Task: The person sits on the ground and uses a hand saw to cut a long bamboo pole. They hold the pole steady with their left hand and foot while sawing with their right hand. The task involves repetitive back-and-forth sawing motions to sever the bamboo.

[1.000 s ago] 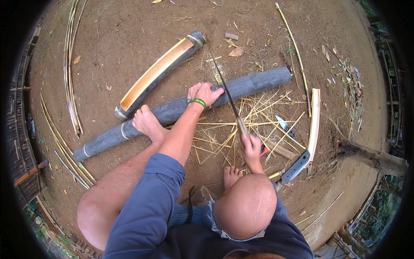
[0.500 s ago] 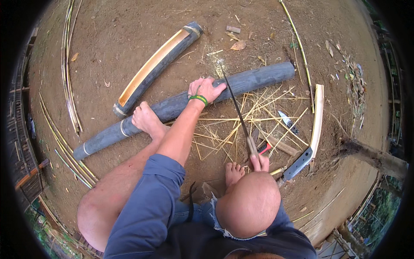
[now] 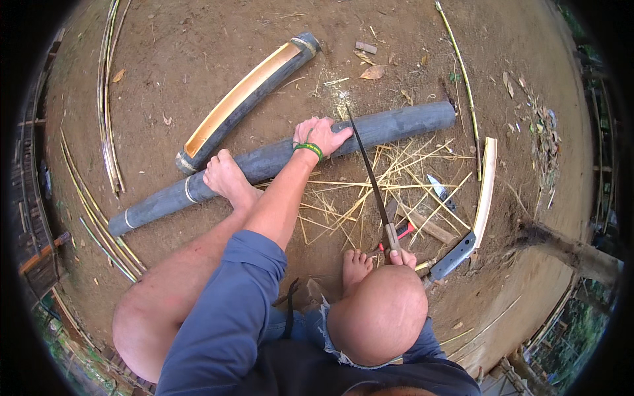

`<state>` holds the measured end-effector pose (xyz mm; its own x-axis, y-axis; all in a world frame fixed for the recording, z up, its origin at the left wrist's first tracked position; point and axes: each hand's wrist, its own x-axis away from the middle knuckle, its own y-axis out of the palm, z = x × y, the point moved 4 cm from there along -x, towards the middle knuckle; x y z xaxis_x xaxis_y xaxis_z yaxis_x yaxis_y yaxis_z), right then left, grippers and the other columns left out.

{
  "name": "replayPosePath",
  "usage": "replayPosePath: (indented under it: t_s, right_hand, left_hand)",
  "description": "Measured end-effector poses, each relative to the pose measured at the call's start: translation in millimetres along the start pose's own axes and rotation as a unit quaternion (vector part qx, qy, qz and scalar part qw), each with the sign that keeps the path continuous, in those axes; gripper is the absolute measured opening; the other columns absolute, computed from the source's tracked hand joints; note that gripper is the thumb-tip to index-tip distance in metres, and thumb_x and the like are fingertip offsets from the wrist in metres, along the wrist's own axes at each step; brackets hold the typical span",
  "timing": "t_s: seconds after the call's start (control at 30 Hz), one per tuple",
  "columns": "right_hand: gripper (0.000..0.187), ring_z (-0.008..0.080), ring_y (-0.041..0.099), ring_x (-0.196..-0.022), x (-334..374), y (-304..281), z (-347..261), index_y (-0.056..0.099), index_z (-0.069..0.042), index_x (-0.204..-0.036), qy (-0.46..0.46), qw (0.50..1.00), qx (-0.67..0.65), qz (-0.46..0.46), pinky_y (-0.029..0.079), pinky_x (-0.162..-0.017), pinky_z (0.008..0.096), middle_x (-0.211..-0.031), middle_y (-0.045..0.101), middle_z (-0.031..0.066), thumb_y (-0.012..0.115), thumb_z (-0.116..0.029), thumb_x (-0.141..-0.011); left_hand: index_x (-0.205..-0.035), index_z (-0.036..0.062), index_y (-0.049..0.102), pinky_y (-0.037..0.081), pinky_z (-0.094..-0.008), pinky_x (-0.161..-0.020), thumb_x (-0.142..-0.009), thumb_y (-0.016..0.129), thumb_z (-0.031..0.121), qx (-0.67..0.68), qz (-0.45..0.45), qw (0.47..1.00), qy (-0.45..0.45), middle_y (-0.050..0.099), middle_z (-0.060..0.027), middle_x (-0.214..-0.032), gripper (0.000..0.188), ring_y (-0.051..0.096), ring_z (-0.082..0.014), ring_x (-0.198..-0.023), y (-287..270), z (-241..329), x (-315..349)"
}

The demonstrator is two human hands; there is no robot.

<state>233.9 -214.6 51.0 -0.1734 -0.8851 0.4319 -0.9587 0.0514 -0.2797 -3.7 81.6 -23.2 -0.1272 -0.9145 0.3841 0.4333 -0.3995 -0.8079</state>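
A long, dark grey bamboo pole [image 3: 413, 123] lies slantwise across the ground before me. My left hand [image 3: 321, 136], a green band at its wrist, presses down on the pole with its fingers curled over the far side. Just right of its thumb, the thin dark blade of a handsaw [image 3: 371, 173] crosses the pole. My right hand [image 3: 403, 258] grips the saw's handle beside my right knee, which hides part of that hand. My bare left foot [image 3: 228, 177] rests on the pole, left of my left hand. Pale sawdust [image 3: 341, 105] lies beyond the blade.
A split-open bamboo section [image 3: 247, 92] lies farther off. Thin bamboo strips [image 3: 370, 195] are scattered nearer me, with a small knife [image 3: 437, 187] among them. A large dark-handled blade [image 3: 452, 257] lies right of my knee, by a pale bamboo slat [image 3: 487, 191]. Long thin canes [image 3: 104, 99] lie at left.
The whole view has shifted slightly. The saw has come back a little toward me, and more of its handle shows. My left hand and foot keep their places on the pole.
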Motion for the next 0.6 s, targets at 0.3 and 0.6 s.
replayPosePath:
  t_s: [0.3, 0.6]
  right_hand:
    - [0.045, 0.0091, 0.036, -0.044, -160.1, 65.4, -47.7, 0.049, -0.007, -0.062, -0.085, 0.991, -0.100, 0.009, 0.025, -0.044, 0.0300, -0.051, 0.041, -0.0032, 0.055, -0.026, -0.102]
    - [0.046, 0.0109, 0.040, -0.052, -158.7, 68.3, -50.0, 0.053, 0.000, -0.063, -0.096, 0.993, -0.047, 0.057, 0.029, -0.049, 0.0353, -0.054, 0.045, 0.0000, 0.059, -0.027, -0.099]
  left_hand:
    - [-0.108, 0.0100, 0.078, 0.055, -0.0442, -0.089, -0.088, 0.059, 0.066, 0.170, 0.036, 0.984, 0.041, 0.075, -0.0198, -0.102, 0.062, 0.072, -0.0366, -0.098, -17.9, -42.6, -1.8]
    - [-0.134, -0.0076, 0.058, 0.040, -0.0441, -0.113, -0.088, 0.039, 0.082, 0.043, 0.037, 0.905, -0.422, 0.056, -0.0253, -0.142, 0.102, 0.053, -0.0338, -0.136, -106.9, -201.6, 124.3]
